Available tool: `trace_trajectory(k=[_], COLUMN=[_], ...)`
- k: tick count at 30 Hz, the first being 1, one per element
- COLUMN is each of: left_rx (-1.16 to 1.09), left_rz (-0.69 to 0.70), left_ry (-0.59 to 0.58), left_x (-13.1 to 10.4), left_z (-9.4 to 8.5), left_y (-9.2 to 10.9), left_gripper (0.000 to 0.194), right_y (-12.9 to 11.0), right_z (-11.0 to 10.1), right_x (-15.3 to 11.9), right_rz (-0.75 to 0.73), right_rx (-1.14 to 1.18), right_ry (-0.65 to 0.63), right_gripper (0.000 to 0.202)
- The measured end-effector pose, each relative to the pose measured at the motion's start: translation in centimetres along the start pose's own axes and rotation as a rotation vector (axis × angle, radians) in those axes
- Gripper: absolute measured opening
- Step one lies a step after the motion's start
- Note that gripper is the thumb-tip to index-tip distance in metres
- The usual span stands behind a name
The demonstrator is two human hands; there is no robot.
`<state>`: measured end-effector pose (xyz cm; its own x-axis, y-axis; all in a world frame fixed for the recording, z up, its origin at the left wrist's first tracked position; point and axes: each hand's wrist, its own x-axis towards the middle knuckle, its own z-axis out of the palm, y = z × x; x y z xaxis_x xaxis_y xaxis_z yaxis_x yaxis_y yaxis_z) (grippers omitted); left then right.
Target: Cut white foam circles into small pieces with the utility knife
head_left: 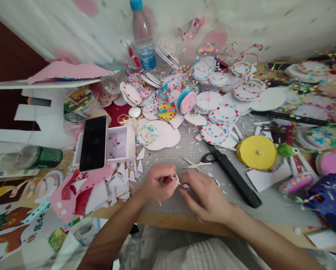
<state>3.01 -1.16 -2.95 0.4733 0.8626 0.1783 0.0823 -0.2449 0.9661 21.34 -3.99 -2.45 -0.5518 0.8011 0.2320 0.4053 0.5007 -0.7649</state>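
My left hand [160, 183] is closed in a pinch above the grey cutting mat [168, 204]. Between its thumb and index finger shows a small white piece [177, 179], perhaps paper, mostly covered by the fingers. Close on its right is my right hand [205, 193], fingers curled inward and fingertips at the lower end of that piece. What lies between those right fingers is hidden. Just beyond the hands rest open scissors [197, 164] with dark handles, and a long black cutter-like tool [237, 180] slants toward the mat's right side.
Cloud-shaped white card [163, 135], star-trimmed discs [215, 133] and a yellow round box [256, 152] lie ahead. At left, a phone [94, 143] leans on a white box [121, 144] beside paper scraps [119, 185]. A water bottle [143, 41] stands behind; a blue glue gun [329, 202] lies right.
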Motion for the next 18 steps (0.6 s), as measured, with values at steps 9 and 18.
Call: trace_trajectory(k=[9,18], left_rx=[0.477,0.283], left_rz=[0.338,0.039], left_ry=[-0.095,-0.125], left_x=[0.22,0.33], left_z=[0.08,-0.14], left_y=[-0.51,-0.19], left_gripper=[0.018,0.023], right_y=[0.32,0.21], right_z=[-0.48,-0.26], right_x=[0.34,0.11], right_rz=[0.085,0.211], right_rx=[0.143,0.236], right_ry=[0.007,0.116], right_gripper=[0.016,0.009])
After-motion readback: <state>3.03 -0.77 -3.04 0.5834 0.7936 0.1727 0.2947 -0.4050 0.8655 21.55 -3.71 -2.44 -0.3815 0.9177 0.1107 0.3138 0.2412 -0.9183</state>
